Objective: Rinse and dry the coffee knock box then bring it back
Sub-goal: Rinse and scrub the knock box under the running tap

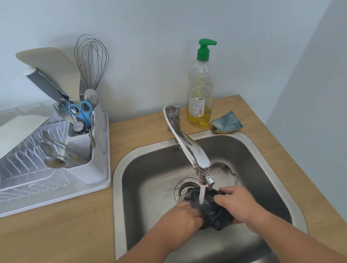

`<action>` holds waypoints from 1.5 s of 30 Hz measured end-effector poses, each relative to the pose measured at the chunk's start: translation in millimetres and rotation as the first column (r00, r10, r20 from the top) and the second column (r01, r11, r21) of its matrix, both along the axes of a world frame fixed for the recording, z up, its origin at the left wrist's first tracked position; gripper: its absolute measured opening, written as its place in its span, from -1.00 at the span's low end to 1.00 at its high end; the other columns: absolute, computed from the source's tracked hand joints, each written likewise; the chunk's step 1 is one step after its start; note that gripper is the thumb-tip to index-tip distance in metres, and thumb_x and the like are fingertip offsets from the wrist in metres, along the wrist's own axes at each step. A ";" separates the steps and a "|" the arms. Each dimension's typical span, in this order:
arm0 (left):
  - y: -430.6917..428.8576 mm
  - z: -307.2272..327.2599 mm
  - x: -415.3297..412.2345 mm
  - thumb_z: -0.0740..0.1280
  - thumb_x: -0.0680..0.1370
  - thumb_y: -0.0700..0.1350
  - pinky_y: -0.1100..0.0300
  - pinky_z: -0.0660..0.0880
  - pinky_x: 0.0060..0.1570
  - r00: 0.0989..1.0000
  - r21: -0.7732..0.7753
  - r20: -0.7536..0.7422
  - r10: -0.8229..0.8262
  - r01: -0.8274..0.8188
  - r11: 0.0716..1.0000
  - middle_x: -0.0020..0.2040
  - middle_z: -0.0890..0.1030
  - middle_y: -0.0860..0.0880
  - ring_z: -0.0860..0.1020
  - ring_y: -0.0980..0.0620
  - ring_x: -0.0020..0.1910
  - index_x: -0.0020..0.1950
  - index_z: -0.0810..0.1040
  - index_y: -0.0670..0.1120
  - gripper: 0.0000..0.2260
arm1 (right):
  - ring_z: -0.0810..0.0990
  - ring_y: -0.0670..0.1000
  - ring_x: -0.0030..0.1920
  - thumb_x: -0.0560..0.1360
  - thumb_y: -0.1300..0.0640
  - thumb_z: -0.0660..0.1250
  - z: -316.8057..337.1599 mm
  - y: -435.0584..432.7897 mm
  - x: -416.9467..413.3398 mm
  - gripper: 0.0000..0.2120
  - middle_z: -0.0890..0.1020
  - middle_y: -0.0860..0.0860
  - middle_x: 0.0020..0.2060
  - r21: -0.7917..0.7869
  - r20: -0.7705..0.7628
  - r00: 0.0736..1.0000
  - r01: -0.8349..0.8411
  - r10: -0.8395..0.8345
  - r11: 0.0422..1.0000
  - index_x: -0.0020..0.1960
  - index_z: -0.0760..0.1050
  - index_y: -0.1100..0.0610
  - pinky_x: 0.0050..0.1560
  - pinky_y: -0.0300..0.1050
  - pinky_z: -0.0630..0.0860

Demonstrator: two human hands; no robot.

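faucet spout [190, 149] overhead; sink [261, 162] sides open

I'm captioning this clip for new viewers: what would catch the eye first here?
Both hands, left hand and right hand, grip a dark knock box under the running tap in the steel sink. Behind it stands a soap bottle with a green pump.

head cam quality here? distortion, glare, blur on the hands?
Head view: wide-angle bowing along the wooden counter edges; soft glare on the chrome tap; even daylight, faint wall shadows; both hands and the dark knock box slightly soft, detail hard to read.
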State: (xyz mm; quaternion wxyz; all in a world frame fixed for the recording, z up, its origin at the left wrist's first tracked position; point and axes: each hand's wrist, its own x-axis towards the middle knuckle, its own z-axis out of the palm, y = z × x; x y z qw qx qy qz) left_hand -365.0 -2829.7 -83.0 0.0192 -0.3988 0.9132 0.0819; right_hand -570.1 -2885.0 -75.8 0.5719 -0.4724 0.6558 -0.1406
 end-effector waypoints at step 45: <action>-18.1 39.1 9.3 0.14 0.54 -0.48 -0.03 0.57 0.25 0.100 0.663 -0.378 0.920 -0.664 0.344 0.22 0.63 -0.07 0.58 -0.06 0.27 0.35 0.53 -0.13 -0.53 | 0.64 0.03 0.22 0.53 -0.11 0.30 34.3 22.5 -43.0 -0.36 0.65 -0.02 0.35 -0.350 -0.432 0.898 -0.085 -0.081 0.933 0.59 0.40 0.02 0.08 -0.07 0.54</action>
